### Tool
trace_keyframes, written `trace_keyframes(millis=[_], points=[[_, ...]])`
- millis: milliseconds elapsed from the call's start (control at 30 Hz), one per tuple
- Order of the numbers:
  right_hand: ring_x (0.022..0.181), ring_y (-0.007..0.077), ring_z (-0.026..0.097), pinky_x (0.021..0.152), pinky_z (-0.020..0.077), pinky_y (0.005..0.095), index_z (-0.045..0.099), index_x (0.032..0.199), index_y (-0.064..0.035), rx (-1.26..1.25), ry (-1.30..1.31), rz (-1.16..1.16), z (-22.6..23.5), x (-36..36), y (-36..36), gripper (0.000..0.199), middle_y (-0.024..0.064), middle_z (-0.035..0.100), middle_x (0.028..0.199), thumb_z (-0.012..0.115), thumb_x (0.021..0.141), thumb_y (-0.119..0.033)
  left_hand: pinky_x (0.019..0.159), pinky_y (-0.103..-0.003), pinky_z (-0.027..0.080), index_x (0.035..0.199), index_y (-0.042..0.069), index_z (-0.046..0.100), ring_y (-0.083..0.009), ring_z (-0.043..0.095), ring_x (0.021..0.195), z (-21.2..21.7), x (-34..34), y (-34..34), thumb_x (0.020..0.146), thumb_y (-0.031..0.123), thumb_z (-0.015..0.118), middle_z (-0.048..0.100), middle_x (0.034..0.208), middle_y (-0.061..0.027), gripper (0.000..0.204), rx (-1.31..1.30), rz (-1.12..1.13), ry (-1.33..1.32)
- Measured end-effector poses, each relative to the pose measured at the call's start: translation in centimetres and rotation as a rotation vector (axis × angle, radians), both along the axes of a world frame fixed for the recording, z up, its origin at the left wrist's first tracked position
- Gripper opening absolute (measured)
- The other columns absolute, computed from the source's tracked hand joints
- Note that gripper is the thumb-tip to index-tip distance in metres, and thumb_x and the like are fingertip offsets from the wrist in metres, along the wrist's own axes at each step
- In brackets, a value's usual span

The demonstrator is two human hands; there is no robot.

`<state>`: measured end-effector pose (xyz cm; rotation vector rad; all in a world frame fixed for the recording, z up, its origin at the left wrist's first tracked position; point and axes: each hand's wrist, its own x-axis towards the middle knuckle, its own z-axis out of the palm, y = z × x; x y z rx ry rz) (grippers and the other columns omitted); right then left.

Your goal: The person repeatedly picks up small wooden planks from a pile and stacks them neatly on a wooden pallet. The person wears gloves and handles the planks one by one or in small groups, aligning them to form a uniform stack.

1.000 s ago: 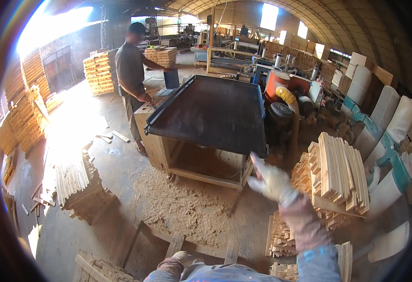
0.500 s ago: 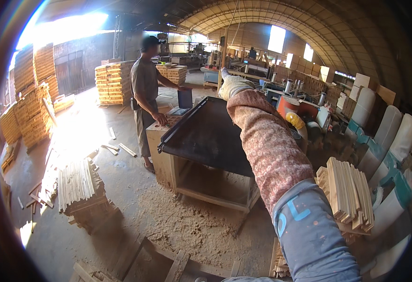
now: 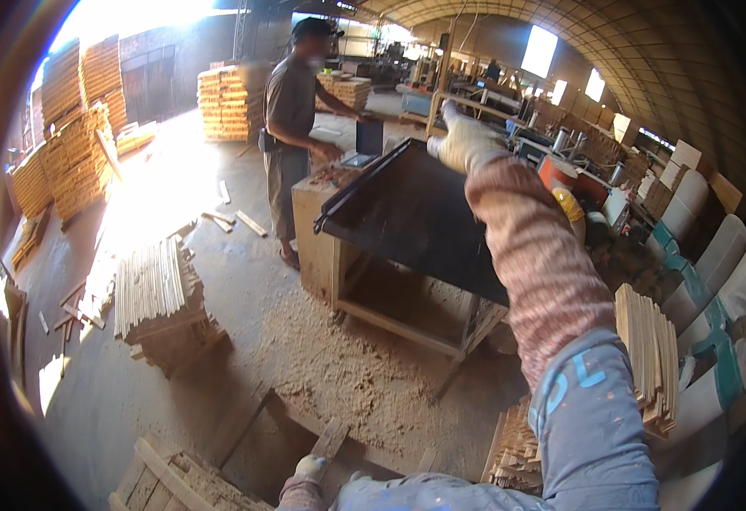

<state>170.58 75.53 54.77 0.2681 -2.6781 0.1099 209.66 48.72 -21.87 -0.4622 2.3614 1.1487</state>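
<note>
My right hand (image 3: 468,143), in a pale glove, reaches far forward over the dark sloping tabletop (image 3: 415,213). Two of its digits stand apart, one pointing upward, and nothing shows in its grasp. A patterned pinkish sleeve and a grey-blue sleeve cover that arm. Low in the view, my left hand (image 3: 311,466), gloved too, hangs beside a wooden plank (image 3: 332,437) on the floor. Its fingers are too small to make out, and I cannot tell whether it touches the plank. The dark top rests on a wooden frame (image 3: 398,328).
A co-worker (image 3: 292,119) stands at the table's far left end, hands near a dark blue upright panel (image 3: 369,138). Stacked wood strips (image 3: 153,285) stand at left, another stack (image 3: 648,349) at right. Sawdust (image 3: 339,383) covers the floor. White collector bags (image 3: 717,251) line the right.
The view has turned, so the table and co-worker appear farther right. My left hand has come into view at the lower edge. My right arm stays stretched forward, its digits now more spread.
</note>
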Motion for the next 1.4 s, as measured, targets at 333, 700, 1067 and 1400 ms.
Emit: trace_keyframes(millis=[333,700,1067,1400], points=[[0.134,0.0366,0.055,0.111,0.045,0.0423,0.046,0.15,-0.0011,-0.062,-1.153,0.137,-49.6,26.1,21.5,0.082,0.0261,0.054,0.146,0.068,0.089,-0.051,0.1,-0.042,0.049,0.116,0.008,0.074,-0.0353,0.065,0.119,5.5,0.9,3.3,0.091,0.039,0.063,0.071,0.123,-0.0197,0.041,-0.072,-0.07,-0.2],[0.104,0.0388,0.068,0.091,0.0524,0.0414,0.065,0.121,-0.0024,-0.518,-1.172,-0.198,-57.2,44.7,40.8,0.059,0.0225,0.07,0.109,0.067,0.089,-0.051,0.101,-0.046,0.051,0.118,0.011,0.075,-0.036,0.064,0.123,9.0,-3.2,5.4,0.097,0.042,0.056,0.071,0.124,-0.0188,0.043,-0.392,-0.155,-0.252],[0.136,0.0361,0.055,0.111,0.0442,0.0402,0.045,0.15,0.0026,-0.486,-1.23,-0.164,-58.1,41.5,46.7,0.081,0.0257,0.056,0.145,0.07,0.09,-0.046,0.079,-0.041,0.055,0.092,0.007,0.077,-0.0322,0.072,0.085,19.7,-8.1,35.8,0.077,0.042,0.077,0.075,0.089,-0.0157,0.038,-0.057,-0.547,0.027],[0.14,0.0368,0.049,0.115,0.0397,0.0422,0.046,0.151,-0.0006,-0.409,-1.325,-0.038,-59.1,37.9,47.0,0.077,0.0221,0.051,0.152,0.066,0.092,-0.047,0.104,-0.041,0.049,0.123,0.005,0.071,-0.0357,0.062,0.126,11.9,6.0,19.6,0.082,0.039,0.071,0.069,0.127,-0.0219,0.054,-0.446,-0.655,-0.255]])
